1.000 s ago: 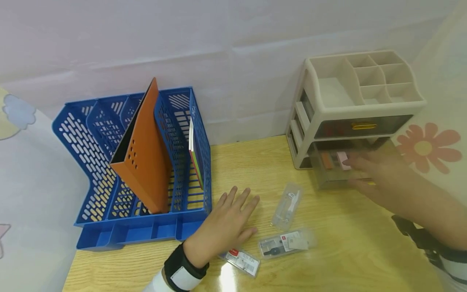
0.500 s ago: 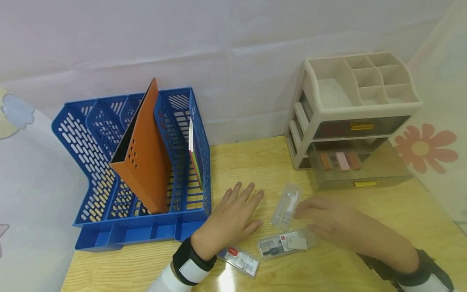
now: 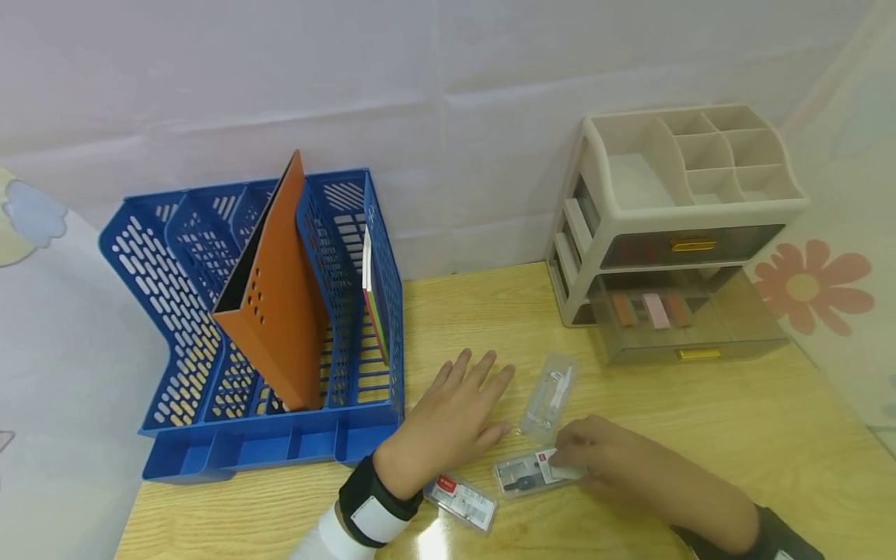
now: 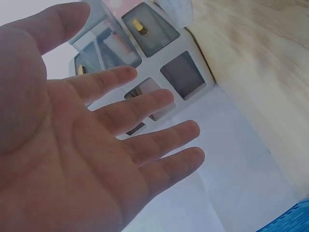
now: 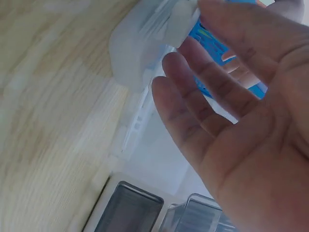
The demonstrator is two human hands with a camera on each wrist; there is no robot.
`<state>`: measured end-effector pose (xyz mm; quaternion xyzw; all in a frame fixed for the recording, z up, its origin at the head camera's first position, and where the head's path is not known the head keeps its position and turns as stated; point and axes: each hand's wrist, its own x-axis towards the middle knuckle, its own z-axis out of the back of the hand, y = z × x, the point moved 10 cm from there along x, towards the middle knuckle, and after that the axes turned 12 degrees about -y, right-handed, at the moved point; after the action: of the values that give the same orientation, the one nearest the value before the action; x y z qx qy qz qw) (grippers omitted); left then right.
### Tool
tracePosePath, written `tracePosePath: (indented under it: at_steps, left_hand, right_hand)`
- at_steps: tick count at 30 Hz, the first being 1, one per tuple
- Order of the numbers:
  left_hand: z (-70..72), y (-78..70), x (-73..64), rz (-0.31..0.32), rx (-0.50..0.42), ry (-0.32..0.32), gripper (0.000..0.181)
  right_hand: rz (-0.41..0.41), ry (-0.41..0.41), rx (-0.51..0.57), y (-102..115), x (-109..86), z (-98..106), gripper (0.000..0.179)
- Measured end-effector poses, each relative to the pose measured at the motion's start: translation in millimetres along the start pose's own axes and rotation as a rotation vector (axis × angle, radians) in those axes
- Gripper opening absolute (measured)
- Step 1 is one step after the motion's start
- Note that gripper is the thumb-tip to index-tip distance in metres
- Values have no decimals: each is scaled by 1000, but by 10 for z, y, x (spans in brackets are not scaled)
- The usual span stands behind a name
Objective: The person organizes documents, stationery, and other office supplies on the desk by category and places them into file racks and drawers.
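My right hand (image 3: 598, 451) reaches down to the clear plastic case (image 3: 521, 476) holding a dark compass-like tool. Its thumb and forefinger pinch a small white block (image 5: 179, 23) lying over that case, partly hidden by the fingers in the head view. Fingers spread and straight, my left hand (image 3: 448, 416) stays over the table just right of the blue rack, with nothing in it. Beyond its thumb lies a clear packet (image 3: 549, 395) with a white tool inside. A flat case with a red-and-white label (image 3: 462, 502) sits close to the left wrist.
A blue file rack (image 3: 273, 428) on the left holds an orange folder (image 3: 280, 311) and thin booklets (image 3: 374, 303). At the right stands a cream drawer organizer (image 3: 609, 179). Its clear lower drawer (image 3: 742, 351) is pulled out, with orange and pink blocks (image 3: 656, 310) inside.
My right hand has come away from the pulled-out drawer, moving left and down to the compass case and the white block. My left hand has shifted slightly right, still spread.
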<state>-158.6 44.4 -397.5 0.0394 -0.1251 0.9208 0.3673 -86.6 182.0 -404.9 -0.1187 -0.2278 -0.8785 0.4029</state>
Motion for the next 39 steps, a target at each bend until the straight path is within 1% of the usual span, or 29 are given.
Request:
tracePosePath:
  at_steps: [6, 10, 13, 18, 23, 27, 28, 31, 32, 34, 35, 38, 39]
  left_hand:
    - [6, -33, 4, -15, 15, -9, 70]
    - [-5, -57, 9, -20, 22, 3, 69]
    - [-28, -83, 12, -20, 17, 19, 68]
    - [-68, -135, 12, -30, 6, 35, 67]
    - [-83, -193, 6, -53, 21, 24, 68]
    - [-114, -255, -7, -83, 18, 17, 69]
    - [-120, -268, -12, -91, 16, 15, 69]
    - [-121, -308, -26, -123, 27, -5, 71]
    - [-116, -319, -31, -134, 32, -14, 72]
    - [-96, -338, -40, -160, 44, -37, 74]
    - [-85, -349, -44, -173, 51, -49, 75]
    - [-45, -369, -61, -209, 69, -88, 78]
    - [-26, -373, -69, -219, 76, -103, 78]
  right_hand:
    - [-44, 30, -1, 4, -7, -53, 54]
    - [-12, 31, 0, 53, 15, -67, 55]
    - [22, 8, -3, 95, 27, -58, 55]
    - [33, -23, -22, 96, 36, -22, 54]
    - [51, -79, -39, 59, 40, 55, 59]
    - [93, -144, -29, 61, 58, 173, 58]
    - [104, -166, -31, 63, 66, 214, 51]
    - [106, -205, -26, 59, 96, 342, 18]
    - [95, -209, -30, 52, 103, 389, 19]
    - [72, -223, -48, 40, 110, 503, 40]
    - [60, -227, -58, 33, 116, 563, 46]
    - [14, -248, -108, -6, 130, 764, 48]
    - [-11, -257, -123, -31, 130, 837, 45]
